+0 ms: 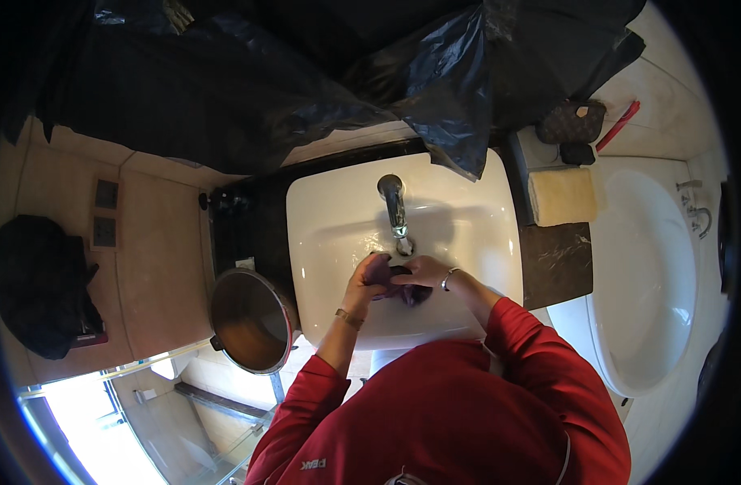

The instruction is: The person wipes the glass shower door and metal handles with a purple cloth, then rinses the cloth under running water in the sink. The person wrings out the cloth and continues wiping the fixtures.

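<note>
A dark purple cloth (378,271) is bunched between my two hands over the white sink (326,210), just below the chrome faucet (393,198). My left hand (361,288) is closed around the cloth's left side, its thumb lying over the fabric. From the right, my right hand (427,273) presses its fingers into the same cloth, and part of the fabric hangs down beneath them. A pale streak under the spout looks like running water. Each wrist wears a metal band, and red sleeves cover both forearms.
Black plastic sheeting (225,89) hangs behind the sink, one corner reaching over its back rim. A bucket (249,319) stands at the left. On the right are a folded yellow towel (563,196), a brown pouch (571,123), the dark counter (558,259) and a white bathtub (645,267).
</note>
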A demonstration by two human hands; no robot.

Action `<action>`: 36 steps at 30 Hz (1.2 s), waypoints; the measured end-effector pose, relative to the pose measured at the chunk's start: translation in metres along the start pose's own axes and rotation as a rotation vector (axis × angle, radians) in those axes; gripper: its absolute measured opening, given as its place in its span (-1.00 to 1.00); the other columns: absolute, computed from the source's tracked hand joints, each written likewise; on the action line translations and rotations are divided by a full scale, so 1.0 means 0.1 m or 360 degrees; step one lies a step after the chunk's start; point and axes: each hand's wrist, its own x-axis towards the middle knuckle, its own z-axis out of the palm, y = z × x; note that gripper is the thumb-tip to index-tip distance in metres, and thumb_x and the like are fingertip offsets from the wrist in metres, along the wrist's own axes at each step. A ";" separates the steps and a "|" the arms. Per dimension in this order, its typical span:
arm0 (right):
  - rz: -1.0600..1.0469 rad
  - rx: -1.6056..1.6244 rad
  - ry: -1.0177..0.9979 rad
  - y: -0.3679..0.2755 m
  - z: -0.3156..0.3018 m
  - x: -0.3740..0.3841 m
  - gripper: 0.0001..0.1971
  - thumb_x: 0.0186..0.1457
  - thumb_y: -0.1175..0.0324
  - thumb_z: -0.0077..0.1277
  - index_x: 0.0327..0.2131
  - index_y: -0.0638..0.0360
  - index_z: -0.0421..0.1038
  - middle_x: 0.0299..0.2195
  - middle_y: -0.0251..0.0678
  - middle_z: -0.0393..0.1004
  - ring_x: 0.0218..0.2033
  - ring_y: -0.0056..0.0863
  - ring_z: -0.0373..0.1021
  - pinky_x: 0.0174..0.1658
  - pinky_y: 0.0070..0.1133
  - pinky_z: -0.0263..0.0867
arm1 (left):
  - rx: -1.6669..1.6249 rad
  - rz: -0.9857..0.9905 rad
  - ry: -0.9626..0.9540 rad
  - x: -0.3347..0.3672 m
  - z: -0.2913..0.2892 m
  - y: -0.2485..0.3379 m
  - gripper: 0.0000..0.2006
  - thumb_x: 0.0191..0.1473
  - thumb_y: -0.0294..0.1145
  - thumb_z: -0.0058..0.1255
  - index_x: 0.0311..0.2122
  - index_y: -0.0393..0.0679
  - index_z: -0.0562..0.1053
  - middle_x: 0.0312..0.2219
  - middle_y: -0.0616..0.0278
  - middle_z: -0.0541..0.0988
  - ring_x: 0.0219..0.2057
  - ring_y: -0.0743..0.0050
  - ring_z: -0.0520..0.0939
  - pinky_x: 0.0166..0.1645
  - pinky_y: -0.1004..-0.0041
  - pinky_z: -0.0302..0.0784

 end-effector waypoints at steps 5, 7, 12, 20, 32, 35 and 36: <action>-0.0053 0.0301 0.0614 0.08 0.02 0.12 -0.64 -0.16 0.12 0.27 -0.53 0.19 0.39 -0.63 -0.38 0.39 -0.55 -0.62 0.30 -0.47 -0.60 0.27 | 0.0084 0.0144 0.0241 0.03 0.09 0.01 -0.20 -0.33 -0.92 -0.03 0.15 -0.15 0.22 -0.06 0.24 0.45 -0.05 0.38 0.49 -0.08 0.47 0.51; 0.0186 0.0253 0.0996 0.80 -0.21 0.28 -0.69 -0.14 0.19 0.24 -0.55 0.19 0.36 -0.65 -0.37 0.38 -0.57 -0.62 0.29 -0.50 -0.58 0.26 | 0.0274 0.0183 0.0424 0.17 -0.22 -0.21 -0.20 -0.36 -0.85 0.06 0.13 -0.18 0.23 -0.17 0.23 0.47 -0.18 0.39 0.53 -0.16 0.48 0.53; 0.0295 -0.0604 0.1473 0.81 -0.33 0.10 -0.80 -0.03 0.35 0.01 -0.28 0.14 0.33 -0.40 -0.12 0.47 -0.33 -0.15 0.41 -0.27 -0.34 0.32 | 0.0660 0.0281 0.0686 0.44 -0.81 -0.85 -0.26 -0.36 -0.71 0.16 0.08 -0.21 0.28 -0.17 0.20 0.45 -0.19 0.37 0.50 -0.14 0.47 0.50; 0.0604 -0.0459 0.0840 0.63 -0.02 0.32 -0.64 -0.18 0.28 0.06 -0.21 0.07 0.39 -0.34 -0.11 0.48 -0.22 -0.10 0.39 -0.11 -0.33 0.32 | 0.0164 0.0068 0.0421 0.45 -0.66 -1.04 -0.43 -0.23 -0.69 0.12 0.01 -0.14 0.38 -0.21 0.25 0.49 -0.19 0.47 0.50 -0.17 0.49 0.48; -0.0462 -0.0546 0.0488 -0.11 0.65 0.36 -0.87 -0.21 0.33 0.07 -0.54 0.09 0.36 -0.50 -0.20 0.36 -0.41 -0.23 0.36 -0.31 -0.38 0.31 | -0.0859 -0.0478 -0.0067 0.32 -0.48 -0.48 -0.56 0.15 -0.01 -0.14 0.05 -0.02 0.30 -0.11 0.24 0.47 -0.11 0.21 0.49 -0.06 0.24 0.46; -0.0633 -0.0319 0.0515 -0.43 1.02 0.21 -0.86 -0.20 0.32 0.09 -0.58 0.11 0.35 -0.54 -0.21 0.36 -0.44 -0.26 0.36 -0.35 -0.39 0.30 | -0.1062 -0.0442 -0.0383 0.48 -1.01 -0.94 -0.60 0.15 -0.11 -0.14 0.04 -0.06 0.32 -0.04 0.21 0.44 -0.08 0.26 0.48 -0.04 0.28 0.46; -0.0661 -0.0288 0.0549 -0.43 1.03 0.20 -0.86 -0.19 0.32 0.09 -0.58 0.12 0.35 -0.55 -0.22 0.36 -0.45 -0.26 0.37 -0.36 -0.39 0.31 | -0.0874 -0.0385 -0.0187 0.45 -0.80 -0.89 -0.61 0.15 -0.15 -0.15 0.05 -0.06 0.31 -0.05 0.21 0.44 -0.07 0.29 0.48 -0.05 0.29 0.47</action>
